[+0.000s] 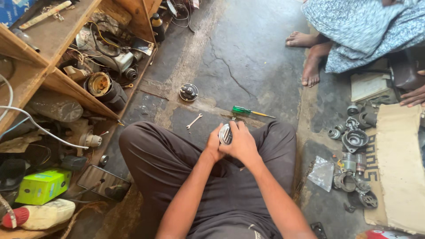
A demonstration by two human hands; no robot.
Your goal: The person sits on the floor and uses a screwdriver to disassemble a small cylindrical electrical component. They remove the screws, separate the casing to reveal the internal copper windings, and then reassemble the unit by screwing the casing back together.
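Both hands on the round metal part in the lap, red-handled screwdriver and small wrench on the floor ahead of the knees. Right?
Not quite: the head view shows the screwdriver has a green handle, not red. The rest holds: left hand and right hand hold the round metal part over the lap, and the wrench lies on the floor ahead of the knees.

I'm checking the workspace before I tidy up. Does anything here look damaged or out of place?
The concrete floor is cracked, a jagged line running across it. A small spanner, a green-handled screwdriver and a round black part lie loose on it, apart from each other. Both hands, left and right, hold a round ribbed metal part.
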